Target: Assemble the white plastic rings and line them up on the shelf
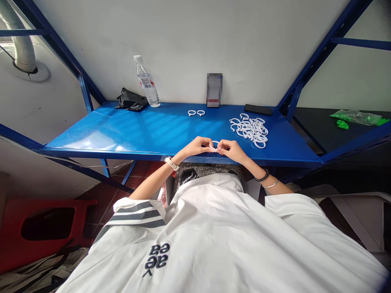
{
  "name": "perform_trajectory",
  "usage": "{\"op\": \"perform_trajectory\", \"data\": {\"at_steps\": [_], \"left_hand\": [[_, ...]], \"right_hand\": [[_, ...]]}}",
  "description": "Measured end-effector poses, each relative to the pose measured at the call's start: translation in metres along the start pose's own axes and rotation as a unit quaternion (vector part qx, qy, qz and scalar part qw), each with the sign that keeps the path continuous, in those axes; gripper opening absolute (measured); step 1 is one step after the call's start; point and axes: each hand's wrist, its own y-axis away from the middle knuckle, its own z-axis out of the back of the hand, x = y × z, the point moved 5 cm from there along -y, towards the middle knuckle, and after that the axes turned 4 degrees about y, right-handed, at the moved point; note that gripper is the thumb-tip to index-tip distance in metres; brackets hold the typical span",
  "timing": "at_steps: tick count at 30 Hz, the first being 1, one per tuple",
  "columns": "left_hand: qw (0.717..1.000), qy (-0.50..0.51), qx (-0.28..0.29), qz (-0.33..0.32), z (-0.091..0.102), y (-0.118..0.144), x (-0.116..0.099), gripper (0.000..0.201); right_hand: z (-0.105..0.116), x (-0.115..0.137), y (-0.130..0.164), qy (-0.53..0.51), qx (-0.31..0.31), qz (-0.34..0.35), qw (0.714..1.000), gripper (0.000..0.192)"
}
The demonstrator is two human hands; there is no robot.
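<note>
My left hand [200, 146] and my right hand [229, 149] meet over the front edge of a blue metal shelf [122, 130]. Both pinch one small white plastic ring [215, 143] between their fingertips. A pile of several white rings [251, 130] lies on the shelf just beyond my right hand. Two more white rings [196, 112] lie side by side farther back, near the middle of the shelf.
At the back stand a clear water bottle [147, 83], a crumpled black bag [131, 100], a small upright box [214, 90] and a flat black device [258, 109]. Green plastic bags [357, 118] lie on a dark surface to the right. A red stool [36, 228] is at lower left.
</note>
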Motion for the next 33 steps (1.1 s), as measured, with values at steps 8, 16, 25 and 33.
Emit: {"op": "perform_trajectory", "data": {"at_steps": [8,16,25,33], "left_hand": [[1.000,0.000,-0.001,-0.002,0.0004,-0.0004,-0.0005,0.048],[1.000,-0.004,-0.004,0.005,0.0008,-0.0006,0.0006,0.046],[1.000,-0.006,-0.006,0.001,0.0011,-0.0005,0.0013,0.044],[1.000,-0.023,-0.012,0.000,0.0016,0.0005,-0.0017,0.044]], "right_hand": [[0.0004,-0.0032,-0.0001,0.001,-0.005,-0.010,1.000,0.042],[0.0018,-0.0030,-0.0002,0.008,-0.025,-0.015,1.000,0.044],[0.0025,-0.0006,-0.0001,0.023,-0.039,-0.006,0.999,0.048],[0.0013,-0.0005,0.0004,0.035,-0.036,-0.008,0.999,0.050]]}}
